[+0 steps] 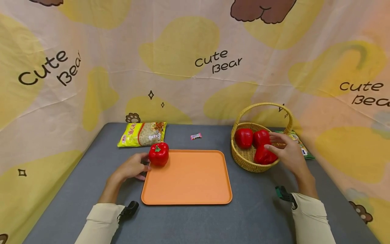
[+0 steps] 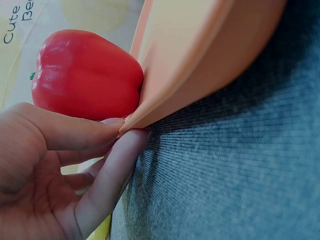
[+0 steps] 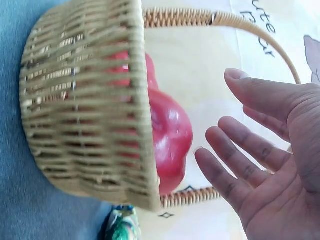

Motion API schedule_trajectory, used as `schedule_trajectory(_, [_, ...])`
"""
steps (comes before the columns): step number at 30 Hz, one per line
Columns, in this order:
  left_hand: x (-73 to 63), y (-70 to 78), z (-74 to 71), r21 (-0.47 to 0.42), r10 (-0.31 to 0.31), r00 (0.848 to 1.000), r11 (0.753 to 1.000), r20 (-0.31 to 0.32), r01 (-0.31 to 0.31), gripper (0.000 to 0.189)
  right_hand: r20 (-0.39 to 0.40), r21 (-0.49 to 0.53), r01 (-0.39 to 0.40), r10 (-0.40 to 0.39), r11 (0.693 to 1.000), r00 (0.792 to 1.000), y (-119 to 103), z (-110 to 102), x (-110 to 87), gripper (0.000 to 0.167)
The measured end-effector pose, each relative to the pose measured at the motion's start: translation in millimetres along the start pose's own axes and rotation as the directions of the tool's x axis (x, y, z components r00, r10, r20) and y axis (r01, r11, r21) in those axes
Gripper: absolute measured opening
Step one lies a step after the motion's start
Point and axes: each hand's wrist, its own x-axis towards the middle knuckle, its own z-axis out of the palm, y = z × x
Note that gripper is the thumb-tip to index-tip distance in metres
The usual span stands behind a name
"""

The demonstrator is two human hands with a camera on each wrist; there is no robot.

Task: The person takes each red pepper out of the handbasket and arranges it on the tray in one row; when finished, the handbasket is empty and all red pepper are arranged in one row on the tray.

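- Head view: we list one red pepper (image 1: 158, 156), green stem up, at the far left corner of an orange tray (image 1: 189, 179) on a grey table (image 1: 182, 223).
- Head view: we count three further peppers (image 1: 244, 138) in a woven basket (image 1: 240, 162) with a tall hoop handle (image 1: 264, 104), right of the tray. Behind the tray lie a yellow bag (image 1: 143, 134) and a small pink packet (image 1: 196, 136); a green packet (image 1: 306, 150) lies partly behind the basket.
- Head view: we record the left hand (image 1: 132, 166) at the tray's left edge and the right hand (image 1: 287, 149) at the basket's right side.
- Left wrist view: we find thumb and finger pinching the tray's rim, just beside the lone pepper; whether they also touch the pepper, we cannot tell. We judge the tray light and stiff, best taken by its raised rim.
- Right wrist view: we see the fingers spread, thumb well apart, nothing between them; a gap separates them from the nearest pepper, which rises above the basket's rim.
- Right wrist view, handling: we judge the peppers light and firm, their glossy skin a little slippery, so best held round the widest sides. The wicker looks light and slightly springy; we would lift it by the handle.
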Motion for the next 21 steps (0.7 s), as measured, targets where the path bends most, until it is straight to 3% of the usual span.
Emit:
schedule_trajectory(10, [-0.9,-0.8,0.4,-0.001,0.001,1.000,1.000,0.001,-0.001,0.060,-0.003,-0.009,-0.035,0.035,0.999,0.999,12,-5,-3.6,0.054])
schedule_trajectory(21, [-1.4,-0.7,-0.1,-0.017,0.011,1.000,1.000,0.004,-0.010,0.059,0.086,-0.127,-0.104,0.115,0.986,0.990,23,-8,-4.7,0.053])
